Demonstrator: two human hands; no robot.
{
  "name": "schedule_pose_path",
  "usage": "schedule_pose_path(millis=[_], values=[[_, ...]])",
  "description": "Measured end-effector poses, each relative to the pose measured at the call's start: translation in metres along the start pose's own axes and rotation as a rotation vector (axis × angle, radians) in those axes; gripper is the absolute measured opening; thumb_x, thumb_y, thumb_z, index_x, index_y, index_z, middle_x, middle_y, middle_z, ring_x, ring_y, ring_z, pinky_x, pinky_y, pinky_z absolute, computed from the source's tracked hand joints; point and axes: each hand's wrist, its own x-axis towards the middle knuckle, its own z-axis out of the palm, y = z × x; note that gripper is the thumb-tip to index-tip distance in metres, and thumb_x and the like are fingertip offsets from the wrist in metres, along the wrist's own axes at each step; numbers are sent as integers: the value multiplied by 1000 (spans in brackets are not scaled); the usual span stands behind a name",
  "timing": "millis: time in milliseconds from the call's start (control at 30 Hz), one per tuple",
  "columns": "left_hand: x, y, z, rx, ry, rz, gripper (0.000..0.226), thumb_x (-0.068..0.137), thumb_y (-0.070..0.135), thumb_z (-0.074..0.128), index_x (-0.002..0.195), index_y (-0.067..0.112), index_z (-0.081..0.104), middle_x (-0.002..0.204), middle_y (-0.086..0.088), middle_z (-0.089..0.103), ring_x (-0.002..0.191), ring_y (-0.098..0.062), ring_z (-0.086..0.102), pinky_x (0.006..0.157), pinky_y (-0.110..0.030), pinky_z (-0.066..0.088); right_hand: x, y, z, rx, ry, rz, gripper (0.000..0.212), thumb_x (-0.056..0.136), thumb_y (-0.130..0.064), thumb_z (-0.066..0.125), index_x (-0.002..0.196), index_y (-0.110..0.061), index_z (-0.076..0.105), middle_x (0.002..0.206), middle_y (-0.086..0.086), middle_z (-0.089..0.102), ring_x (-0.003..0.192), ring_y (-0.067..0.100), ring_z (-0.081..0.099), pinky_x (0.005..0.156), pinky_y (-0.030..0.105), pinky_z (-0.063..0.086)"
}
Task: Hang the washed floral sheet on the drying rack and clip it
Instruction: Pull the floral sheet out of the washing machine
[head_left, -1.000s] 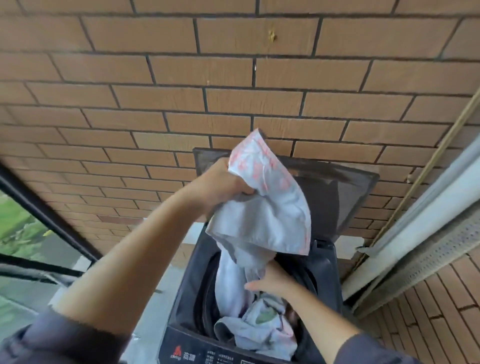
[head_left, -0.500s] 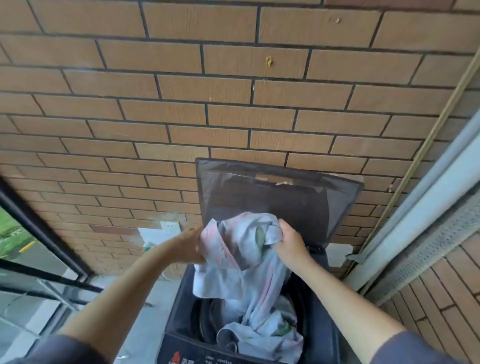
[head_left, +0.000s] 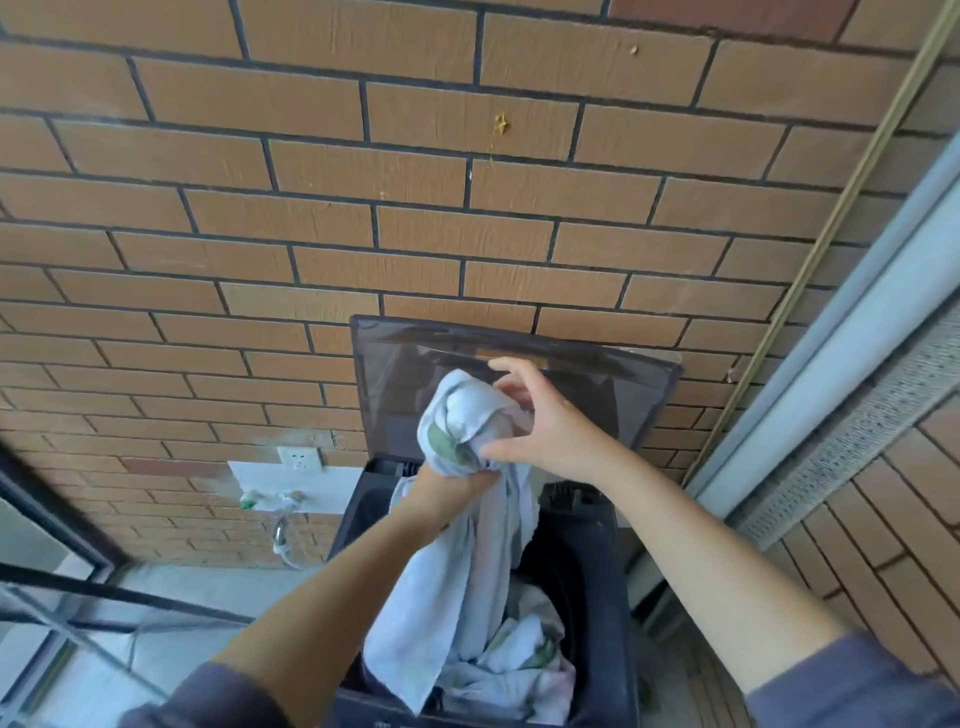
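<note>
The washed floral sheet (head_left: 457, 561) is pale blue-white with green and pink print. It hangs bunched from my hands down into the open tub of a dark top-loading washing machine (head_left: 587, 545). My left hand (head_left: 447, 488) grips the gathered cloth from below, mostly wrapped by it. My right hand (head_left: 535, 415) is at the top of the bundle: thumb pressed on the cloth, fingers spread and loosely curved over it. The rest of the sheet lies crumpled in the tub. No drying rack or clips are in view.
The washer's dark lid (head_left: 514, 374) stands raised against a brown brick wall (head_left: 363, 208). A white wall socket (head_left: 300, 458) and tap (head_left: 280, 535) sit left of the machine. A black railing (head_left: 104, 597) runs lower left; a grey door frame (head_left: 831, 364) rises on the right.
My hands have come together at the top of the bundle. The left now grips below the right, and more of the sheet has been drawn up out of the tub.
</note>
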Motion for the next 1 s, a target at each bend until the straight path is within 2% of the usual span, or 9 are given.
schedule_pose_path(millis=[67,133,300,400,533,700,867,900,1000], values=[[2,21,-12,-83,38,8,23,79,6,69,96,21,64,100,-3,69,98,-21,64,81,-30,53,-15,32,3,133,-41,120,109,65,-36,84,144,-50,11,150,-16,25,136,3,26,107,30,32],[2,48,-19,-120,27,33,23,85,-1,63,96,18,64,100,-6,69,93,-19,66,78,-29,55,-28,68,25,212,-96,223,117,68,-34,84,148,-44,-1,153,-18,16,136,2,21,106,25,28],[-7,102,-24,-178,-41,18,22,84,4,64,101,17,63,93,-2,72,84,-18,70,67,-29,56,-34,116,101,325,-229,389,126,53,-42,91,147,-36,7,149,-10,27,132,8,31,105,28,36],[-14,129,-31,-221,-30,32,23,84,5,64,105,16,62,93,-4,72,84,-22,70,67,-32,56,-28,122,129,351,-152,465,106,54,-36,92,137,-35,25,132,-11,45,124,13,45,103,33,43],[-24,139,-48,-250,-8,60,19,82,3,64,96,16,64,79,-4,73,70,-20,71,59,-29,57,-21,115,130,276,36,493,17,86,-19,62,102,-25,60,101,-4,64,102,19,61,85,28,50],[-31,101,-75,-62,79,140,30,69,0,64,96,13,64,85,0,72,78,-15,69,63,-24,56,-20,103,98,503,353,675,24,99,-16,40,99,-7,62,87,11,61,73,21,54,60,27,40],[-27,26,-87,190,172,-204,16,81,8,71,91,16,61,98,-4,65,104,-22,59,80,-26,45,-6,49,46,486,491,364,22,97,-17,44,86,-20,62,85,2,65,79,16,60,71,29,48],[-23,20,-92,266,201,-261,23,80,17,74,100,12,63,109,-7,65,110,-23,57,85,-28,44,-6,40,36,446,489,308,20,97,-17,45,89,-19,63,85,-1,66,79,13,60,69,25,48],[-17,31,-106,686,340,-338,91,63,58,76,133,7,49,143,-15,42,132,-28,37,106,-36,35,-5,16,7,284,481,170,19,96,-16,46,95,-12,65,85,-4,65,76,4,57,59,12,45]])
